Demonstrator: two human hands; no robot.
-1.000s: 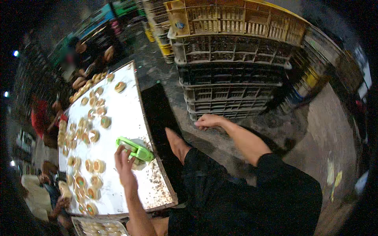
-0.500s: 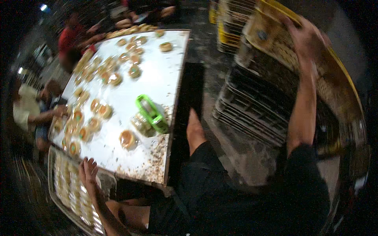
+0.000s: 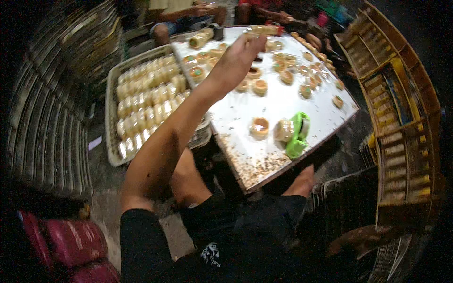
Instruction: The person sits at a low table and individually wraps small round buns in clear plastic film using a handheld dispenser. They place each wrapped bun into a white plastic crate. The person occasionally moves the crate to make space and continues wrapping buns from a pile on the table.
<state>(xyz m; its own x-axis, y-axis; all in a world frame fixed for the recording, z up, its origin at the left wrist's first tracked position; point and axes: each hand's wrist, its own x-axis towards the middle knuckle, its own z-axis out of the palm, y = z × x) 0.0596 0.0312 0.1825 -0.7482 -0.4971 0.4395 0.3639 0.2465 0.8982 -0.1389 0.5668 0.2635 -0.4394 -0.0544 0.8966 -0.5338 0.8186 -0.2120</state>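
Observation:
My left hand (image 3: 241, 55) reaches across the white table (image 3: 236, 118), above several round, flat pastries (image 3: 259, 86). Its fingers bend downward and are blurred; whether they hold anything does not show. Just beyond them lies a clear-wrapped roll of pastries (image 3: 261, 30). My right forearm shows dimly at the lower right, and the right hand (image 3: 384, 232) is mostly lost in shadow by the lower end of a yellow-brown crate (image 3: 373, 118). A bright green tape dispenser (image 3: 297, 136) stands near the table's near right edge, beside a wrapped pastry stack (image 3: 284, 130).
A plastic tray (image 3: 112, 104) with rows of wrapped pastries stands left of the table. Stacked crates (image 3: 45, 118) rise at the far left, above a dark red seat (image 3: 78, 240). Co-workers' arms (image 3: 188, 12) show behind the table. Crumbs (image 3: 257, 172) cover its near corner.
The view has swung left. My left hand has gone from beside the tray out over the table. My right hand, earlier on the yellow crate's rim, is now low at the right.

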